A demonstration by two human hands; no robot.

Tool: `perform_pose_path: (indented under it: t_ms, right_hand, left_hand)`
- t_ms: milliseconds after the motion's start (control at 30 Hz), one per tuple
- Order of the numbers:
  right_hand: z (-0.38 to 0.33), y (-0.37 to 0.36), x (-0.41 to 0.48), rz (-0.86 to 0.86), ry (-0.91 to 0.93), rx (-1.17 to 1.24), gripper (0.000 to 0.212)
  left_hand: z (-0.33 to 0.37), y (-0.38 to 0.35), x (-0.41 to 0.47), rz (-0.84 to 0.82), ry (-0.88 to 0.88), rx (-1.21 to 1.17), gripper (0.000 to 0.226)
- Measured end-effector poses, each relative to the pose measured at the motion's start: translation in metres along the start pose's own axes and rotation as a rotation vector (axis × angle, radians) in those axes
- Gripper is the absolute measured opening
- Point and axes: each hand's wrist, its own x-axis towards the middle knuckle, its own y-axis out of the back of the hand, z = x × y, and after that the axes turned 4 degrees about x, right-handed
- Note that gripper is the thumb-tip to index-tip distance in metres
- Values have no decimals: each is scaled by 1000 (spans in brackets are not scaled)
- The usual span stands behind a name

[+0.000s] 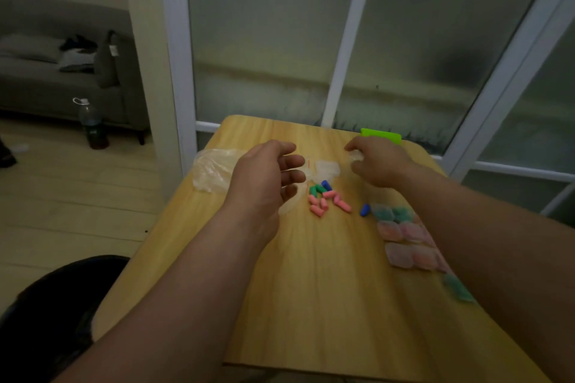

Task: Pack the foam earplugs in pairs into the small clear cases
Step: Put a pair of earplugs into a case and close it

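The right hand (378, 162) pinched a small clear plastic case (355, 157), likely to fill it. The left hand (267, 177) hovered loosely open, seemingly empty. Loose pink, green and blue foam earplugs (326, 199) lay between the hands, within easy reach.

desk (311, 305): pale yellow wood grain
loose earplugs (328, 195): pink, green, blue
filled cases (404, 233): clear, showing pink or teal
flat object (381, 135): lime green
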Motion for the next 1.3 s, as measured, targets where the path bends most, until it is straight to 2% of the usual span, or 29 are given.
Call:
perform_pose_path:
  t_ms: [133,267,400,467,533,700,800,867,1033,1300]
  right_hand:
    - [-9,20,-52,102,40,284,35]
    - [-29,35,-128,183,102,535,27]
    - [-47,35,-195,196,114,718,27]
    - [-53,34,-216,160,123,765,22]
    - [-56,31,-229,110,136,810,27]
    - [-52,25,-244,68,109,839,30]
    - [-50,25,-240,-5,-102,1039,24]
    - [-49,22,-237,-32,-169,1082,17]
    - [-48,16,-236,-85,-196,1154,26]
    - [-49,13,-235,-113,-206,1159,24]
  left_hand:
    - [-5,-5,-12,-70,44,101,21]
    - [-15,-13,-37,-224,113,232,27]
    - [-26,-10,-64,-435,219,281,38]
    - [-29,-5,-74,-500,216,260,38]
    - [-32,0,-81,-534,186,244,36]
    - [-36,5,-93,-504,156,241,33]
    - [-36,5,-96,-491,99,296,32]
    - [-39,6,-96,-498,86,349,31]
    - [-47,7,-90,-542,99,408,32]
    - [-47,9,-89,-540,137,416,32]
